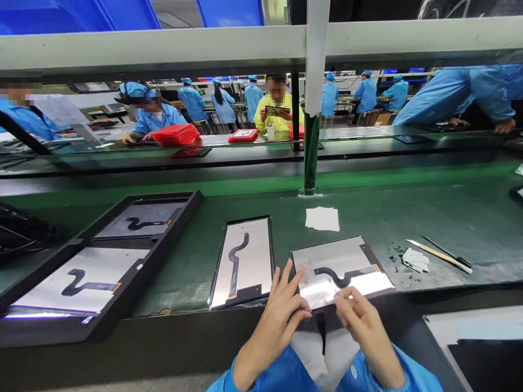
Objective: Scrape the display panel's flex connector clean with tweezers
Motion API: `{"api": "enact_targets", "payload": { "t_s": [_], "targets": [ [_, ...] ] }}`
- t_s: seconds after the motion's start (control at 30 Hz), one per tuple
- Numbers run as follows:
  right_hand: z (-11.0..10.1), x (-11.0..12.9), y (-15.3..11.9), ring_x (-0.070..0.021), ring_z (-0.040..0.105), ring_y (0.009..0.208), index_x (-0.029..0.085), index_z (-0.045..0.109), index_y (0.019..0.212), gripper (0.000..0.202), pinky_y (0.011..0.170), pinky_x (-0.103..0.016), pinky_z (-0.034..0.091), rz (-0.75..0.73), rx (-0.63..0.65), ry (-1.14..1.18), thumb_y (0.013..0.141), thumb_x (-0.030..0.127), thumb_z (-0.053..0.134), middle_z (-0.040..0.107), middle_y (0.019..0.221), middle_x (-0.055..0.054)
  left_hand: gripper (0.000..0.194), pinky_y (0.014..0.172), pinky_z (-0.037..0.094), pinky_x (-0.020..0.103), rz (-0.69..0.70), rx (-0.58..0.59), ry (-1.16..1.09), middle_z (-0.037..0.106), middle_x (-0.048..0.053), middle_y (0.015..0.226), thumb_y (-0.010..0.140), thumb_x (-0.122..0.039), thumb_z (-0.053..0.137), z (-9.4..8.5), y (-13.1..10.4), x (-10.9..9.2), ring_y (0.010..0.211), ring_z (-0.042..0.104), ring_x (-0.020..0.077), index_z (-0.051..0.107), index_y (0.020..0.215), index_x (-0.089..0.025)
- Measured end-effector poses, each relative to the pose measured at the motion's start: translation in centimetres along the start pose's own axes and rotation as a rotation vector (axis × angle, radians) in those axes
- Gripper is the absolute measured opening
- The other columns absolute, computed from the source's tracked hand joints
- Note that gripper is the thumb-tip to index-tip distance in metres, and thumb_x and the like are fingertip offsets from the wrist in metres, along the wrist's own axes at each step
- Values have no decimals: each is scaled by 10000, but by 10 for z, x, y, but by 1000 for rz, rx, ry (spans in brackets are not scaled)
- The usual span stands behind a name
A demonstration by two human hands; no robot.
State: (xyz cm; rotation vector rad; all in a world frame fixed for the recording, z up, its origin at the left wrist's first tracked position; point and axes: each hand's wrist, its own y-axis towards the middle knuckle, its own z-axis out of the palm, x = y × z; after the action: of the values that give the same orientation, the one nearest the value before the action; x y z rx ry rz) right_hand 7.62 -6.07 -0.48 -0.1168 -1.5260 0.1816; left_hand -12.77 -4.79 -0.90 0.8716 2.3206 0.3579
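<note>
Bright blue fabric sleeves [412, 370] lie closest to us, and from them our bare hands reach to the green bench top [408, 212]. Taking the white upright metal post with a green lower end [317, 65] as our landmark, the thin rectangular silver-backed display panel [337, 257] lies nearer us and slightly right of it. Our left hand [281, 310] has its fingers spread, tips touching the panel's left side. Our right hand [359, 318] has thumb and forefinger drawn together at the near edge; we cannot tell whether they pinch anything.

We judge the panel light and stiff, slick on its shiny back, and likely to crack if bent or dropped. Its black, flat, S-curved ribbon cable [341, 282] should be soft and easily creased, so we would hold opposite rims and keep off the cable.

Just on our side of the post sits a small stack of white paper pieces [322, 219]. Nearer us and left of the post is a second silver-backed panel [255, 267]; well left, a black two-compartment tray [159, 250].
</note>
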Motion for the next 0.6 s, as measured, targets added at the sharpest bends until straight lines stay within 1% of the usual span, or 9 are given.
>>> {"api": "enact_targets", "payload": {
  "t_s": [0.03,0.1,0.17,0.23,0.33,0.43,0.53,0.6],
  "targets": [
    [2,-10,-4,-101,347,506,207,552,749,494,468,-225,268,-41,27,-85,837,692,584,453,578,52,239,1153,237,671,7,6,-3,341,106,1591,995,-97,451,-1,0,0,1521,124,320,615,840,-174],
    [6,-26,-11,-139,451,577,204,582,720,512,538,-260,338,-95,76,-247,882,683,506,531,633,7,228,1165,229,656,23,26,-13,347,96,1589,989,-96,465,-1,5,2,1522,131,312,628,851,-178],
    [11,-34,-17,-166,498,622,208,599,718,529,592,-284,359,-129,96,-355,909,678,448,548,650,-6,215,1175,218,645,31,52,-29,365,78,1581,969,-84,498,2,13,6,1519,150,307,639,845,-188],
    [13,-36,-18,-169,494,621,209,597,706,557,605,-292,351,-125,106,-387,913,694,415,523,631,-1,209,1177,222,640,20,92,-40,389,62,1569,942,-65,527,7,21,11,1512,178,306,637,823,-198],
    [13,-36,-14,-134,391,546,203,594,705,624,532,-273,296,-26,151,-265,861,779,412,405,565,39,203,1155,266,650,-19,136,-34,429,81,1543,931,-58,530,12,27,18,1499,211,321,611,809,-198],
    [15,-41,-10,-90,219,479,205,554,701,653,438,-239,178,101,195,-52,750,854,498,284,536,87,197,1131,299,665,-25,118,36,418,108,1548,958,-75,489,10,17,18,1503,190,332,585,831,-190],
    [21,-52,-8,-59,118,442,225,490,730,647,399,-215,86,225,202,114,637,849,637,244,512,126,207,1120,313,672,-15,80,142,359,104,1584,973,-75,445,9,0,10,1516,141,326,579,862,-186],
    [25,-59,-8,-48,100,409,234,480,778,657,381,-209,61,257,203,189,619,847,653,270,480,141,223,1120,294,693,7,49,197,339,108,1594,950,-36,428,10,-7,1,1521,109,335,572,860,-181]
  ]
}}
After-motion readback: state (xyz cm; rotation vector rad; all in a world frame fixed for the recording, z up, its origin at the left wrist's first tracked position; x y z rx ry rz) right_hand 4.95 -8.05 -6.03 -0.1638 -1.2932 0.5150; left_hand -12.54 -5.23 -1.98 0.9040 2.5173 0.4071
